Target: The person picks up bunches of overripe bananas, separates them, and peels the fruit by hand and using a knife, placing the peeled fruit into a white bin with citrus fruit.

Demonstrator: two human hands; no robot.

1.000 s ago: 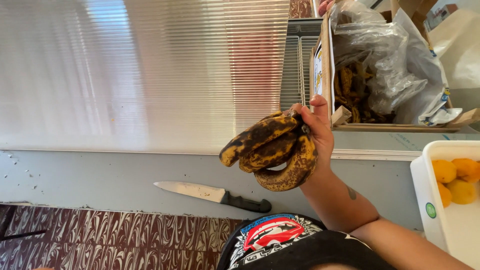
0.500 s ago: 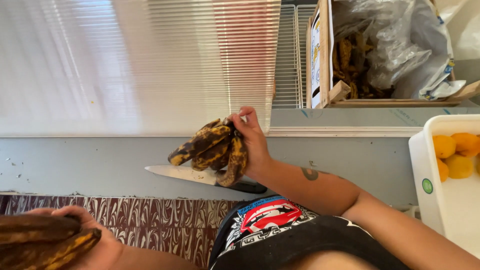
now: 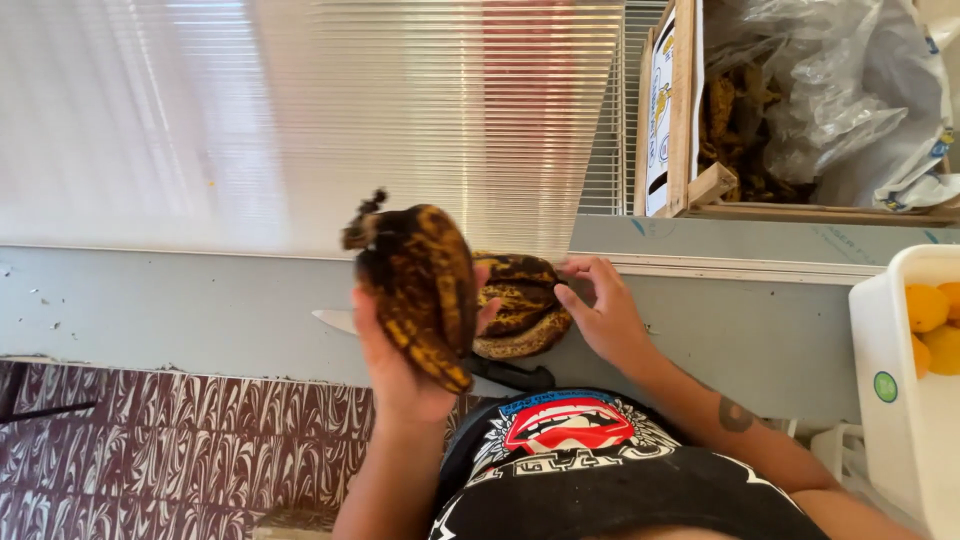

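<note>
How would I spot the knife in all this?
Find the grey ledge below the ribbed white panel. The knife lies flat on it, mostly hidden behind the left hand holding blackened bananas. Only it is metal: a pale pointed blade tip.
</note>
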